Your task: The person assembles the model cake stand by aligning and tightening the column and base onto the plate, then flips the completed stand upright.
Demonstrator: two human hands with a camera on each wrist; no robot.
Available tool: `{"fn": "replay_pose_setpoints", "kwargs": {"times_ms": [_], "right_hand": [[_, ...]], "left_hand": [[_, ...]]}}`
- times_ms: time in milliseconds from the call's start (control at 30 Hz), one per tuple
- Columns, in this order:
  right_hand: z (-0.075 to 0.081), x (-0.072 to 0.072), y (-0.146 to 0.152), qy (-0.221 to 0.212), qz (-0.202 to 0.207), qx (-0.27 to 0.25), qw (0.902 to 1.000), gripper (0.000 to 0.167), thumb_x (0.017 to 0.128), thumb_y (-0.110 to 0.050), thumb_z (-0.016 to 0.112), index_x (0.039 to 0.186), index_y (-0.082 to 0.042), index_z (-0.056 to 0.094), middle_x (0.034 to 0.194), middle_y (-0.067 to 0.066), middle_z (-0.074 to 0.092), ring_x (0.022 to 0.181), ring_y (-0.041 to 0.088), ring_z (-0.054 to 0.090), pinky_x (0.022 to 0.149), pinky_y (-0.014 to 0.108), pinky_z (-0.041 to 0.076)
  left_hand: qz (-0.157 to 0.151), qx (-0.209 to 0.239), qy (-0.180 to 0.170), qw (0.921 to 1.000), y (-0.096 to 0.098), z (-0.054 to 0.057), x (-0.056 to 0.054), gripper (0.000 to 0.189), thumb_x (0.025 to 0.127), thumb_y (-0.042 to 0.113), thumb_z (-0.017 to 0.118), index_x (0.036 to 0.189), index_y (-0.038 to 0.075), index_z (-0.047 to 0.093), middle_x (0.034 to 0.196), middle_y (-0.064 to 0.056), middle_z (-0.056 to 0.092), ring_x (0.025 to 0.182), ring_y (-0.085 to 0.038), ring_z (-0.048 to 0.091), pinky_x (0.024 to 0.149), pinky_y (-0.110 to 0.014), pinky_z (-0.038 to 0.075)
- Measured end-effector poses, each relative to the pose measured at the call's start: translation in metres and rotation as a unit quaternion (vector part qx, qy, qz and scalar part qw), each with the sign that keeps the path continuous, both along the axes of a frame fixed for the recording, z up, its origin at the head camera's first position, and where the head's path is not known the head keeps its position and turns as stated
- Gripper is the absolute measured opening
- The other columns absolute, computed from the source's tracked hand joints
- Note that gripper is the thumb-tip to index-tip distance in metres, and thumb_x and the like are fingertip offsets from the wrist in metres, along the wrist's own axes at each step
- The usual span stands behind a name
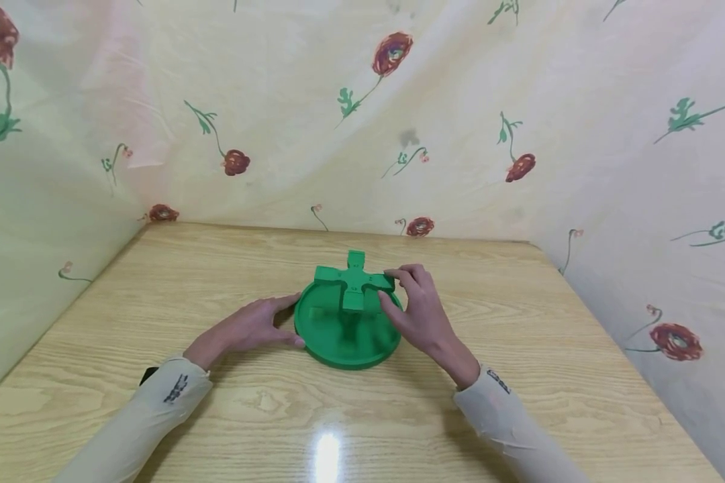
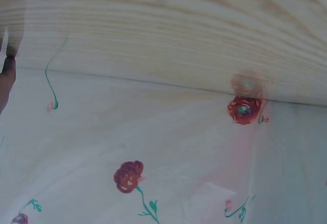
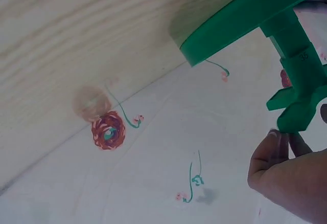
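A green round base (image 1: 326, 345) with a raised rim stands on the wooden table. A stepped post (image 3: 291, 45) rises from it and carries a green four-armed cross piece (image 1: 355, 280) with small dark markings on its arms. My right hand (image 1: 423, 312) pinches the end of the cross's right arm between thumb and fingers; the right wrist view shows the fingertips (image 3: 278, 137) at that arm's end. On the left side, my left hand (image 1: 250, 325) rests against the base's rim, thumb and forefinger spread along it and fairly straight.
The light wooden table (image 1: 266, 402) spreads around the base. Behind it and along both sides hangs a pale cloth (image 1: 278, 121) printed with red flowers. A bright light reflection lies on the table near the front.
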State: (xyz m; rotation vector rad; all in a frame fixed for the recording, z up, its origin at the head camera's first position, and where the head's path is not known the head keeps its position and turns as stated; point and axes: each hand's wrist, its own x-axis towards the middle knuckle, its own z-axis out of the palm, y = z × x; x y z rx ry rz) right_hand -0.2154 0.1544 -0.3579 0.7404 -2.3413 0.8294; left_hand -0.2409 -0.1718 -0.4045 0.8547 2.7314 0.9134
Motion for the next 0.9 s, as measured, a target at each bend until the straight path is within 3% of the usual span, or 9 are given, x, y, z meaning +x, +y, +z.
{"fn": "replay_pose_setpoints", "kwargs": {"times_ms": [133, 267, 533, 667, 900], "right_hand": [[0.001, 0.000, 0.001, 0.013, 0.003, 0.001, 0.9999, 0.031, 0.091, -0.005, 0.078, 0.119, 0.006, 0.071, 0.105, 0.017, 0.055, 0.096, 0.035, 0.050, 0.076, 0.044, 0.044], [0.003, 0.002, 0.001, 0.003, 0.007, 0.000, 1.0000, 0.025, 0.090, -0.007, 0.080, 0.112, 0.003, 0.072, 0.102, 0.015, 0.055, 0.092, 0.034, 0.049, 0.075, 0.042, 0.042], [0.002, 0.011, -0.006, -0.008, 0.012, -0.007, 0.9999, 0.028, 0.088, -0.009, 0.084, 0.107, 0.003, 0.067, 0.095, 0.012, 0.060, 0.086, 0.034, 0.058, 0.071, 0.040, 0.052], [-0.001, 0.014, -0.008, 0.009, 0.011, -0.001, 0.9999, 0.033, 0.085, -0.012, 0.087, 0.107, 0.003, 0.067, 0.096, 0.011, 0.059, 0.085, 0.033, 0.058, 0.069, 0.036, 0.052], [0.000, 0.015, -0.007, -0.002, 0.000, 0.003, 1.0000, 0.027, 0.088, -0.009, 0.083, 0.107, 0.004, 0.067, 0.098, 0.012, 0.061, 0.086, 0.034, 0.059, 0.070, 0.037, 0.053]], "left_hand": [[0.001, -0.003, -0.001, 1.0000, 0.000, 0.000, -0.001, 0.106, 0.085, 0.062, 0.078, 0.159, 0.000, 0.036, 0.157, -0.019, 0.045, 0.146, -0.037, 0.040, 0.117, -0.054, 0.035], [0.002, -0.005, -0.002, 1.0000, 0.001, 0.000, 0.000, 0.106, 0.084, 0.062, 0.079, 0.159, -0.001, 0.036, 0.157, -0.020, 0.044, 0.146, -0.037, 0.039, 0.117, -0.054, 0.035], [0.003, -0.003, 0.000, 1.0000, 0.001, 0.001, 0.000, 0.106, 0.084, 0.061, 0.080, 0.159, -0.001, 0.037, 0.157, -0.020, 0.045, 0.145, -0.038, 0.040, 0.117, -0.055, 0.035], [0.002, -0.001, -0.004, 1.0000, 0.000, 0.000, 0.000, 0.106, 0.084, 0.060, 0.080, 0.159, -0.001, 0.037, 0.157, -0.020, 0.045, 0.146, -0.038, 0.039, 0.117, -0.055, 0.034], [0.005, -0.002, -0.006, 1.0000, 0.001, -0.001, -0.001, 0.106, 0.084, 0.060, 0.080, 0.159, 0.000, 0.037, 0.157, -0.019, 0.045, 0.146, -0.037, 0.039, 0.117, -0.055, 0.035]]}}
